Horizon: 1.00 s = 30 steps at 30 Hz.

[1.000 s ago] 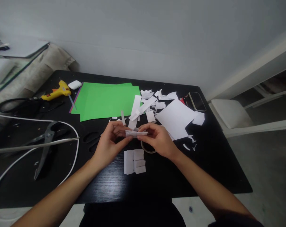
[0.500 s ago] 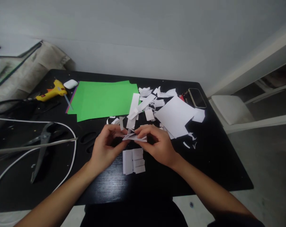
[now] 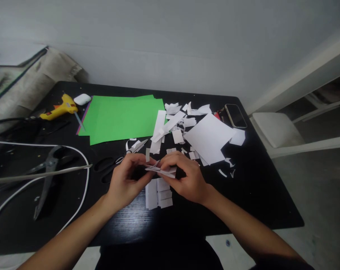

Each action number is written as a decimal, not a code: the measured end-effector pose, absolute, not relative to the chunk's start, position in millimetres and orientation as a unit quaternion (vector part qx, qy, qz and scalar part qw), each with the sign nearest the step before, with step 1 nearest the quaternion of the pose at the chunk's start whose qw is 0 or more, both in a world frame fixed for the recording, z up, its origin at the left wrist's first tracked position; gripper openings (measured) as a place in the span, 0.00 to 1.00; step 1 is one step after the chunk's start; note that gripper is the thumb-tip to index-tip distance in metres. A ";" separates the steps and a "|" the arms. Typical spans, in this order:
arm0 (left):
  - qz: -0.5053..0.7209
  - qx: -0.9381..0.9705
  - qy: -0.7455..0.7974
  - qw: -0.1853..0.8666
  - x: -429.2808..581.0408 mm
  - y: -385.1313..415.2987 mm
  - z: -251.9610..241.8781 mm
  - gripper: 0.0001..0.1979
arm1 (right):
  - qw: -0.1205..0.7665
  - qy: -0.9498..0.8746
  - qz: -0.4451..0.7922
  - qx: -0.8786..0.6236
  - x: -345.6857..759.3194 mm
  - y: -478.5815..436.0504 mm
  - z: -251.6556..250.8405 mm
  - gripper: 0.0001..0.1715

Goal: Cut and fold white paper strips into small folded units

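Note:
Between my two hands is a small folded white paper (image 3: pixel 167 172) with several layers. My left hand (image 3: pixel 127 180) pinches its left end between thumb and fingers. Closed on its right part is my right hand (image 3: pixel 187 176), thumb below and fingers above. Just beneath them on the table lie folded white paper pieces (image 3: pixel 158 195), side by side, their upper edges partly behind the hands. Black-handled scissors (image 3: pixel 113 165) rest beyond my left hand, partly covered by it. White paper scraps and strips (image 3: pixel 167 129) are heaped past my fingertips.
Green sheets (image 3: pixel 125 118) lie at the back of the black table (image 3: pixel 243 202). A yellow glue gun (image 3: pixel 60 108), a white case (image 3: pixel 82 99), large shears (image 3: pixel 48 176) and a white cable (image 3: pixel 87 183) occupy the left. White sheets (image 3: pixel 211 138) and a phone (image 3: pixel 235 116) sit right.
The folded paper has turned a little in my fingers and its layers show more spread. My hands have shifted slightly lower, and the scissors' blades have come into view.

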<state>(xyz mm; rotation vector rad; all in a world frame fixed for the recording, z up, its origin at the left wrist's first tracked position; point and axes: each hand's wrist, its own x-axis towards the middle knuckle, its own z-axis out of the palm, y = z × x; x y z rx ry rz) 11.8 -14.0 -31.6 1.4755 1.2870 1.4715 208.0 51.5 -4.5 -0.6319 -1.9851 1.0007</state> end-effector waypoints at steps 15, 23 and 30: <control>0.568 0.510 0.488 0.424 12.6 -12.4 -28.9 0.12 | 0.367 -0.578 0.645 -0.340 206.4 53.6 -8.5 0.11; 0.530 0.570 0.513 0.361 3.8 -5.6 -17.6 0.04 | 0.344 -0.500 0.667 -0.432 203.7 59.7 -17.7 0.24; 0.406 0.653 0.538 0.344 -6.3 -3.9 -12.3 0.08 | 0.352 -0.507 0.639 -0.459 202.6 57.6 -21.3 0.30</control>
